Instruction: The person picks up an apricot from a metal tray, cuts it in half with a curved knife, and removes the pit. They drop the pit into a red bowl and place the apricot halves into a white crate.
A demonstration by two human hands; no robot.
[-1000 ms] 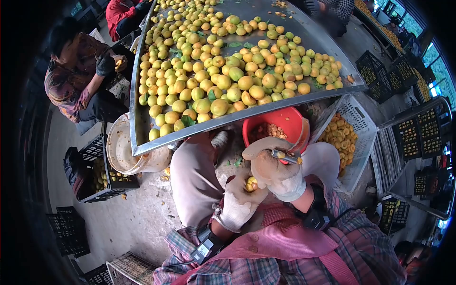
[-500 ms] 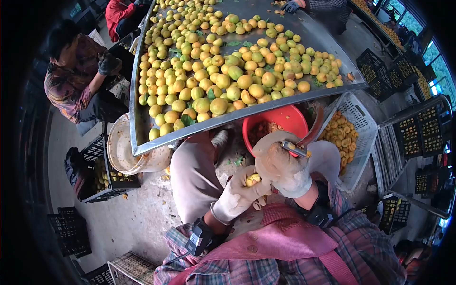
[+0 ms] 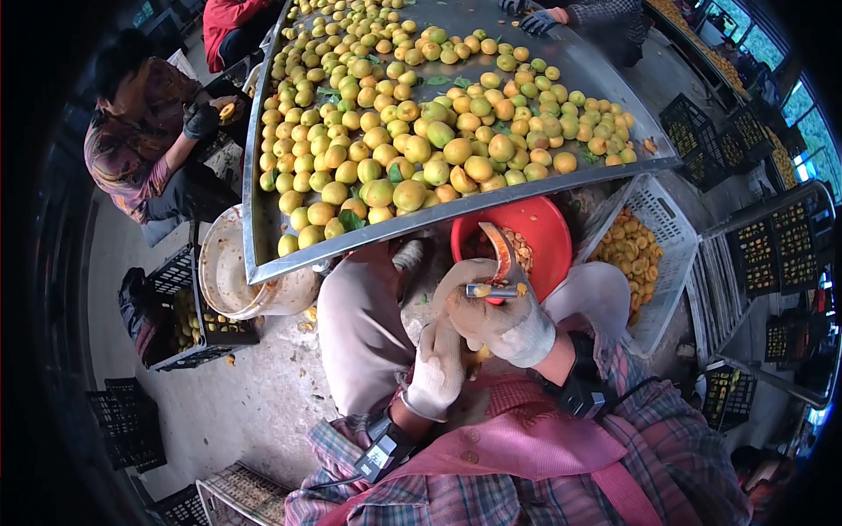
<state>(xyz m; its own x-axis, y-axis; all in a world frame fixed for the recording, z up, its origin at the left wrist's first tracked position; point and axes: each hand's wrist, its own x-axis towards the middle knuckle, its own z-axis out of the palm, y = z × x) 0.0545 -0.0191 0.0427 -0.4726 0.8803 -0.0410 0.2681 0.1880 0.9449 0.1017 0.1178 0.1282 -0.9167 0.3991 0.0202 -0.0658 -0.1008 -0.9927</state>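
My right hand, in a pale, stained work glove, is closed round a curved knife; its blade points up toward the basin and its metal end shows above my knuckles. My left hand, also gloved, is closed just below and left of it, touching the right hand. A bit of yellow apricot shows between my hands, mostly hidden by the fingers. Just beyond the knife stands a red basin with apricot stones in it.
A metal-rimmed table carries many whole apricots and some leaves. Right of my knee stands a white crate of halved apricots. At left are a white bucket, a black crate and a seated person.
My left hand has turned over, hiding most of the apricot. My right hand has shifted left, and the knife blade has swung from pointing right to upright. The seated person now holds an orange fruit.
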